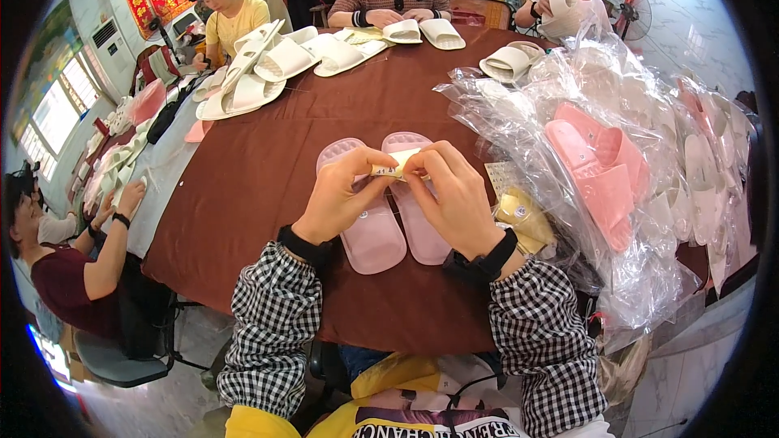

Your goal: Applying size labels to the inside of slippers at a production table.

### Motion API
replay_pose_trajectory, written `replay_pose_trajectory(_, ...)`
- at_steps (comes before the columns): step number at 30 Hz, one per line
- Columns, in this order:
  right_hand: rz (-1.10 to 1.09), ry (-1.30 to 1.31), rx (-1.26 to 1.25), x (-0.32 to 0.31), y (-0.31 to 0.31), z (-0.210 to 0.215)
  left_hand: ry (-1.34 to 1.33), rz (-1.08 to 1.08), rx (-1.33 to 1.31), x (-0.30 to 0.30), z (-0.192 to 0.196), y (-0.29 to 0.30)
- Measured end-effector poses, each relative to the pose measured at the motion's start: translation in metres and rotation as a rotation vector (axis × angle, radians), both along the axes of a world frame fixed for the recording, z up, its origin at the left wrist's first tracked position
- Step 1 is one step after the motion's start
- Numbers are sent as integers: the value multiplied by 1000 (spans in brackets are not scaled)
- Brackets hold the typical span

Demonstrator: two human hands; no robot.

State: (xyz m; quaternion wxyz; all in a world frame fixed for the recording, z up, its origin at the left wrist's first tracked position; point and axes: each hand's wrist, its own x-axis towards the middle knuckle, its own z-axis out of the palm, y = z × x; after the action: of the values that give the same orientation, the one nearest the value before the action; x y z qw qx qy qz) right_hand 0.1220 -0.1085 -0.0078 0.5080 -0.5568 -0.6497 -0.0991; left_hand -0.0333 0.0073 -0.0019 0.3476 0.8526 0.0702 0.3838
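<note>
A pair of mauve-pink slide slippers lies side by side on the brown tablecloth in front of me, the left slipper [373,239] and the right slipper [420,231], soles up to view at their near ends. Above their far halves, both hands pinch a small pale yellow paper strip [391,167] with printed marks. My left hand [342,195] grips its left end between thumb and fingers. The right end is held by my right hand [453,195]. Both hands hide the slippers' middle parts.
At right, see-through plastic bags [560,73] cover slippers, with a pink pair [596,170] on top. Yellow paper pieces [519,215] lie beside my right hand. Cream slippers [284,59] are piled at the far left. Several people sit around the brown table [243,170].
</note>
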Motion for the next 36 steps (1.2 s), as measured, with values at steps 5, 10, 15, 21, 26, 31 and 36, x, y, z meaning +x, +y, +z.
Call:
replay_pose_trajectory(5,-34,-99,26,0,1,-1,28,1,18,0,0,0)
replay_pose_trajectory(10,-51,-165,40,-2,2,-3,31,23,32,0,-1,2)
replay_pose_trajectory(15,13,86,-26,2,0,-1,8,27,-20,0,-2,3)
replay_pose_trajectory(21,37,107,-32,6,1,-3,7,34,1,1,-1,4)
replay_pose_trajectory(26,86,266,-76,14,0,4,15,119,-44,0,-4,8)
replay_pose_trajectory(31,270,275,-698,46,-21,12,-121,166,-149,1,-10,20)
replay_pose_trajectory(36,176,-3,-681,51,-12,-12,-181,175,-236,-2,-9,28)
